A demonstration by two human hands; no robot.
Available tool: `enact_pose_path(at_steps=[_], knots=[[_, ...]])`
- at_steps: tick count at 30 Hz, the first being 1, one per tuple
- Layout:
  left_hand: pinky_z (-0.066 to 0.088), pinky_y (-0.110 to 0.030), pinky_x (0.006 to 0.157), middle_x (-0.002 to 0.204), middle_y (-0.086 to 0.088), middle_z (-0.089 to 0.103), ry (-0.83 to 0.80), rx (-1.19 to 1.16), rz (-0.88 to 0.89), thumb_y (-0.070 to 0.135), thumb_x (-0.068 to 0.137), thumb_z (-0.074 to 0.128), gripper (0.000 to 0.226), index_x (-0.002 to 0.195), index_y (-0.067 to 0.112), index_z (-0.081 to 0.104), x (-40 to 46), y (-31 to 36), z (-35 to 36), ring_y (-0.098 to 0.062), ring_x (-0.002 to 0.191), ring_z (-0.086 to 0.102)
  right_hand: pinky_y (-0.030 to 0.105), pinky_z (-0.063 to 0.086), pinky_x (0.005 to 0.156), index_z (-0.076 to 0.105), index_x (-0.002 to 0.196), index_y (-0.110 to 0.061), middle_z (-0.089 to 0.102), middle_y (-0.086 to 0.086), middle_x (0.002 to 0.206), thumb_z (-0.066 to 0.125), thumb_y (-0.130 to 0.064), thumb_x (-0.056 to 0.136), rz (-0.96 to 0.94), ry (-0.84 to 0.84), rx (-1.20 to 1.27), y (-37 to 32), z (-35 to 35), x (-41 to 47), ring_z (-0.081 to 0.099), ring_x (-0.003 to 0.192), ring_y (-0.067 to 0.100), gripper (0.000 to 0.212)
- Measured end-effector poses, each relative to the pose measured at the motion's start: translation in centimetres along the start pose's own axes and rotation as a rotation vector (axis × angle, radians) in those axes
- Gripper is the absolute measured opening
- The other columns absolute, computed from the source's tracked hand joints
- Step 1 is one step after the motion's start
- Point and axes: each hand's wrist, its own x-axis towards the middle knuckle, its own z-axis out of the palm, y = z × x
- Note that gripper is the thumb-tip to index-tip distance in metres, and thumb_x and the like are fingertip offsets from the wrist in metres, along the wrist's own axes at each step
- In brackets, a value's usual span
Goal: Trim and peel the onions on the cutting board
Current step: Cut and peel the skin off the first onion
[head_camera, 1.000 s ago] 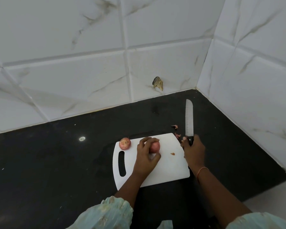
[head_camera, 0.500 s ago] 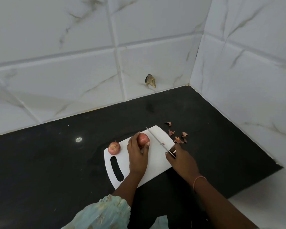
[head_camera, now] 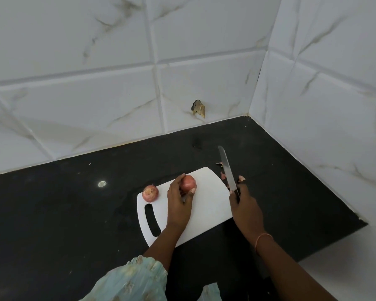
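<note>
Surface: black table point(head_camera: 52, 213), white cutting board point(head_camera: 208, 216).
Left hand point(head_camera: 179, 205): pinches onion point(head_camera: 188, 183).
Right hand point(head_camera: 245, 208): grips knife point(head_camera: 227, 169), raised.
Next: likely trimming the end.

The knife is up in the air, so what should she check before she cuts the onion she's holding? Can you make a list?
1. Left hand grips the held onion: ok.
2. That onion rests on the cutting board: ok.
3. Right hand grips the knife by its handle: ok.
4. Blade is lined up over the onion: not ok, it points away, off the board's right edge.
5. Second onion sits clear of the cut: ok.
6. Fingertips tucked back from the cutting line: cannot tell.
</note>
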Motion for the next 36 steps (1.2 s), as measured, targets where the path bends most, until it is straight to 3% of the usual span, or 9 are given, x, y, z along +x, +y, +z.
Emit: enact_pose_path(at_steps=[2, 4, 7, 12, 18, 21, 23, 29, 36], knots=[[0.048, -0.036, 0.105, 0.142, 0.011, 0.046, 0.006, 0.004, -0.019, 0.027, 0.094, 0.065, 0.052, 0.141, 0.029, 0.043, -0.1, 0.2, 0.0, -0.011, 0.128, 0.048, 0.032, 0.053, 0.071, 0.047, 0.128, -0.023, 0.066, -0.002, 0.099, 0.049, -0.033, 0.099, 0.013, -0.073, 0.036, -0.4, 0.3, -0.3, 0.062, 0.08, 0.011, 0.031], [0.046, -0.035, 0.107, 0.142, 0.01, 0.045, 0.009, 0.031, -0.015, 0.031, 0.094, 0.065, 0.052, 0.141, 0.03, 0.042, -0.2, 0.3, 0.0, -0.011, 0.129, 0.046, 0.03, 0.052, 0.064, 0.051, 0.114, -0.022, 0.065, -0.004, 0.09, 0.049, -0.033, 0.099, -0.042, -0.129, 0.034, -0.9, 0.5, -0.6, 0.061, 0.073, 0.008, 0.019], [0.043, -0.03, 0.107, 0.141, 0.007, 0.046, -0.008, 0.069, 0.003, 0.03, 0.092, 0.067, 0.053, 0.139, 0.029, 0.044, -0.2, 0.6, 0.0, -0.009, 0.128, 0.045, 0.039, 0.055, 0.065, 0.049, 0.102, -0.025, 0.063, -0.001, 0.084, 0.046, -0.033, 0.101, -0.117, -0.219, 0.052, -2.0, 1.0, -0.9, 0.062, 0.072, 0.012, 0.009], [0.05, -0.025, 0.097, 0.13, 0.008, 0.052, 0.01, 0.068, -0.006, 0.033, 0.076, 0.071, 0.056, 0.128, 0.028, 0.051, 0.0, 0.7, 0.1, -0.01, 0.119, 0.051, 0.042, 0.055, 0.063, 0.049, 0.106, -0.023, 0.06, 0.0, 0.082, 0.04, -0.035, 0.102, -0.072, -0.264, 0.075, -3.0, 1.7, -0.5, 0.061, 0.069, 0.016, 0.016], [0.049, -0.011, 0.083, 0.116, 0.019, 0.049, 0.019, -0.036, -0.101, 0.008, 0.075, 0.079, 0.062, 0.119, 0.03, 0.042, -0.3, 1.4, -0.2, 0.003, 0.106, 0.054, 0.032, 0.046, 0.059, 0.051, 0.104, -0.021, 0.062, 0.0, 0.081, 0.046, -0.034, 0.1, 0.027, -0.226, 0.205, -3.4, 2.0, -0.3, 0.06, 0.069, 0.015, 0.015], [0.049, -0.011, 0.079, 0.115, 0.018, 0.046, 0.058, -0.058, -0.131, 0.005, 0.075, 0.078, 0.062, 0.117, 0.029, 0.04, -0.3, 1.7, -0.2, -0.002, 0.104, 0.054, 0.031, 0.048, 0.061, 0.051, 0.105, -0.022, 0.062, -0.003, 0.085, 0.047, -0.034, 0.1, 0.04, -0.236, 0.262, -3.4, 1.8, -0.4, 0.061, 0.074, 0.014, 0.014], [0.051, -0.012, 0.08, 0.116, 0.018, 0.046, 0.07, -0.061, -0.134, 0.005, 0.075, 0.078, 0.062, 0.117, 0.03, 0.04, -0.3, 1.9, -0.2, -0.004, 0.106, 0.054, 0.028, 0.048, 0.061, 0.051, 0.104, -0.022, 0.062, -0.003, 0.086, 0.048, -0.034, 0.099, 0.025, -0.249, 0.274, -3.5, 1.6, -0.4, 0.061, 0.075, 0.012, 0.013], [0.049, -0.01, 0.086, 0.122, 0.017, 0.051, 0.048, -0.042, -0.137, 0.008, 0.076, 0.078, 0.063, 0.123, 0.033, 0.045, -0.2, 1.8, -0.1, -0.005, 0.112, 0.055, 0.04, 0.049, 0.061, 0.052, 0.093, -0.025, 0.061, -0.001, 0.072, 0.052, -0.037, 0.097, -0.092, -0.285, 0.245, -3.6, 1.0, -0.1, 0.058, 0.063, 0.013, 0.012], [0.048, -0.01, 0.09, 0.126, 0.015, 0.053, 0.038, 0.022, -0.124, 0.01, 0.079, 0.078, 0.063, 0.132, 0.028, 0.048, 0.0, 1.5, -0.1, 0.001, 0.113, 0.054, 0.025, 0.039, 0.052, 0.047, 0.092, -0.024, 0.055, -0.004, 0.069, 0.048, -0.041, 0.098, -0.131, -0.388, 0.098, -4.1, 0.1, 0.5, 0.049, 0.057, 0.006, 0.018]])
